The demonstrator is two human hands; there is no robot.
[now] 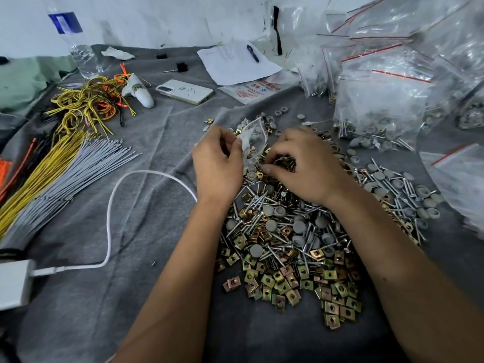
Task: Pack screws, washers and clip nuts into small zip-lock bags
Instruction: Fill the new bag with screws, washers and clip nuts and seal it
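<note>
Clearly a small zip-lock bag [252,138] is being filled: it is held up just above the far edge of the hardware heap, clear plastic, crumpled, with a few grey caps and at least one brass-coloured piece showing through it. The left hand [218,159] pinches its near edge between thumb and curled fingers, apparently keeping the mouth open toward the right. The right hand [305,163] lies palm-down on the heap just beside the bag, fingers curled into a cluster of dark screws and clip nuts; whether they already hold a piece I cannot tell, as the fingertips are buried among the parts.

My judgement is that the step in hand is gathering the next piece, and the next move calls for lifting it and slipping it into the bag's mouth without letting the left pinch slacken.

Below the hands, the heap spreads over a grey blanket [131,218]: zinc screws [264,205] tangled with round grey washers [300,226], and flat square clip nuts [264,281] gathered nearest the person. Filled bags with red seal strips [379,95] pile up at the far right. To the left lie bundled grey cable ties [78,169], yellow wire ties [86,103], a white phone [184,91], a white charging cable [112,205], and a water bottle [76,43].
</note>
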